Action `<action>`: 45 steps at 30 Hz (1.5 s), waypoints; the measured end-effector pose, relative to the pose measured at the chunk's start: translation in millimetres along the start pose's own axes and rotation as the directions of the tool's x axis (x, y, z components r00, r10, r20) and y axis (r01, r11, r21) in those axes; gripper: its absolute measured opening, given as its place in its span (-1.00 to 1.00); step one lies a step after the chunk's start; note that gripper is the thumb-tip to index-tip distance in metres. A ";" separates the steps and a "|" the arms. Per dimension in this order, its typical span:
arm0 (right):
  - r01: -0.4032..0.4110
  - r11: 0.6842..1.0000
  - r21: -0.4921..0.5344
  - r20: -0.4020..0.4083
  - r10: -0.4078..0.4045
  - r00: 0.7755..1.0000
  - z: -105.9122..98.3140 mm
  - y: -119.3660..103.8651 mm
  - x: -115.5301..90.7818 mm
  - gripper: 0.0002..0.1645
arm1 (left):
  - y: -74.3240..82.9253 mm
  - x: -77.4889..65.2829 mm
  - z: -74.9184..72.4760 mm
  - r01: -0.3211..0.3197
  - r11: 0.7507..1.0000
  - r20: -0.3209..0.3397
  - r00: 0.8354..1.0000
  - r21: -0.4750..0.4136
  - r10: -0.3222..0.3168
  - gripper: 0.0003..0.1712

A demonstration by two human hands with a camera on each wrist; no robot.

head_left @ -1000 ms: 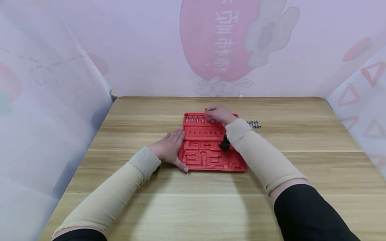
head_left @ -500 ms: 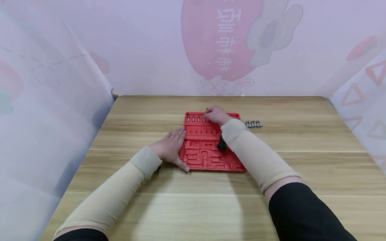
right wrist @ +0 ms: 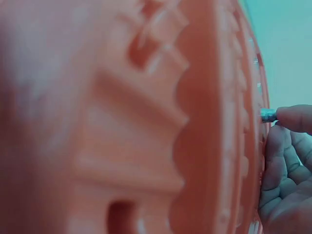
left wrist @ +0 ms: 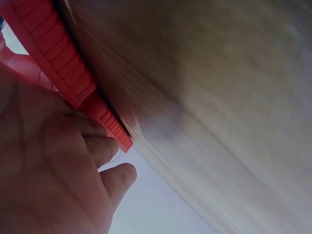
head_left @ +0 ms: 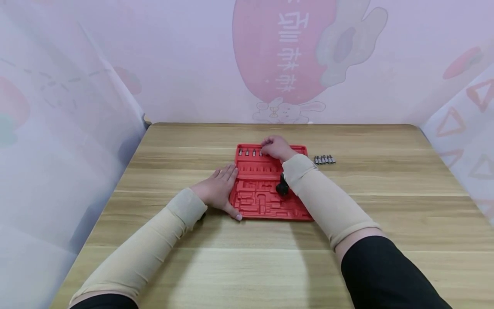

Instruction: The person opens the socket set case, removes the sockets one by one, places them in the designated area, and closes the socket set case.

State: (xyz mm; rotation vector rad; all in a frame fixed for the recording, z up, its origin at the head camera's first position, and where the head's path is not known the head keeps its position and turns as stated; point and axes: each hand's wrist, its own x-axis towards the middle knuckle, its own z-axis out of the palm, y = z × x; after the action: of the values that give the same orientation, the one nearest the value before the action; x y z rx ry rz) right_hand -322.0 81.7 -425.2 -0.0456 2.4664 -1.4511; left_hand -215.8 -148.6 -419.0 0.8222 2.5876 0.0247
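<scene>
A red moulded tool case point(head_left: 254, 174) lies unfolded on the wooden table. My left hand point(head_left: 218, 191) rests along its left edge, fingers straight and thumb at the front left corner. In the left wrist view, fingers point(left wrist: 102, 148) touch the ribbed red side. Over the far row of slots, my right hand point(head_left: 278, 147) pinches a small silver bit socket point(right wrist: 268, 115) between thumb and finger, its end at the case. Several bit sockets point(head_left: 247, 152) stand in that row to the left. My right hand hides the slots beneath it.
Several more bit sockets point(head_left: 324, 159) lie side by side on the table point(head_left: 386, 171), right of the case. A black wrist camera point(head_left: 282, 187) hangs under my right wrist, above the case. A printed curtain point(head_left: 185, 64) stands behind the table.
My right hand has shifted slightly left along the far row and lowered a little at the slots. The left hand stays at the case's edge.
</scene>
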 end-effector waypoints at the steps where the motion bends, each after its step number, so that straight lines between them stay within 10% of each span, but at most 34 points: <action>1: 0.010 1.000 -0.026 0.000 -0.010 1.000 0.2 0.0 -0.8 -0.70 | 0.1 0.1 0.0 0.001 1.000 0.001 1.000 0.001 -0.001 0.73; 7: 0.019 0.997 -0.071 -0.014 -0.020 1.000 2.5 0.9 -4.4 -0.77 | 1.2 0.6 0.2 0.001 1.000 0.001 1.000 -0.004 -0.001 0.74; 31: -0.065 0.898 0.435 0.013 0.066 0.998 -22.8 13.0 -11.0 -0.62 | 2.0 0.9 0.2 0.005 1.000 -0.001 1.000 -0.006 -0.005 0.74; 45: -0.057 0.905 0.421 0.021 0.053 0.998 -53.8 23.0 -20.0 -0.57 | 0.2 2.9 2.0 0.004 1.000 0.000 1.000 -0.001 -0.004 0.74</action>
State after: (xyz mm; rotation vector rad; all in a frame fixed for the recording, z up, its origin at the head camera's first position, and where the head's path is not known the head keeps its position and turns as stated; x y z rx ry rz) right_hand -313.9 142.3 -416.0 0.1038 2.0720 -1.9181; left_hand -217.0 -147.0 -421.9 0.8171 2.5890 0.0248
